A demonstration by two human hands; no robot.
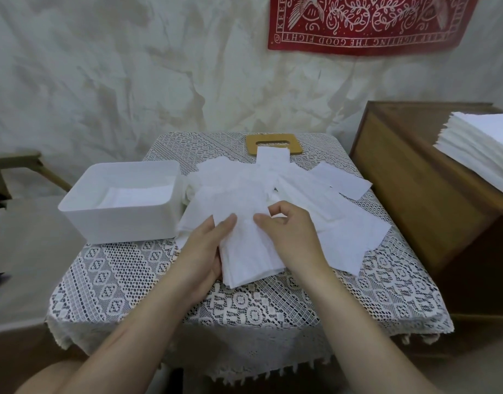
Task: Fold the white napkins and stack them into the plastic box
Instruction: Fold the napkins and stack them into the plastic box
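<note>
A loose spread of white napkins (315, 194) covers the middle of the lace-covered table (131, 280). Nearest me lies a folded bundle of napkins (250, 257). My left hand (207, 251) holds its left edge, thumb on top. My right hand (290, 234) rests on its right side, with thumb and fingers pinching the top layer. The white plastic box (82, 214) stands at the table's left, open, with a few flat napkins (136, 194) on its bottom.
A wooden lid with a slot (273, 142) lies at the table's far edge, partly under napkins. A wooden cabinet (415, 194) stands to the right with a tall stack of white napkins (483, 155) on top. A wooden stand (14, 169) is at far left.
</note>
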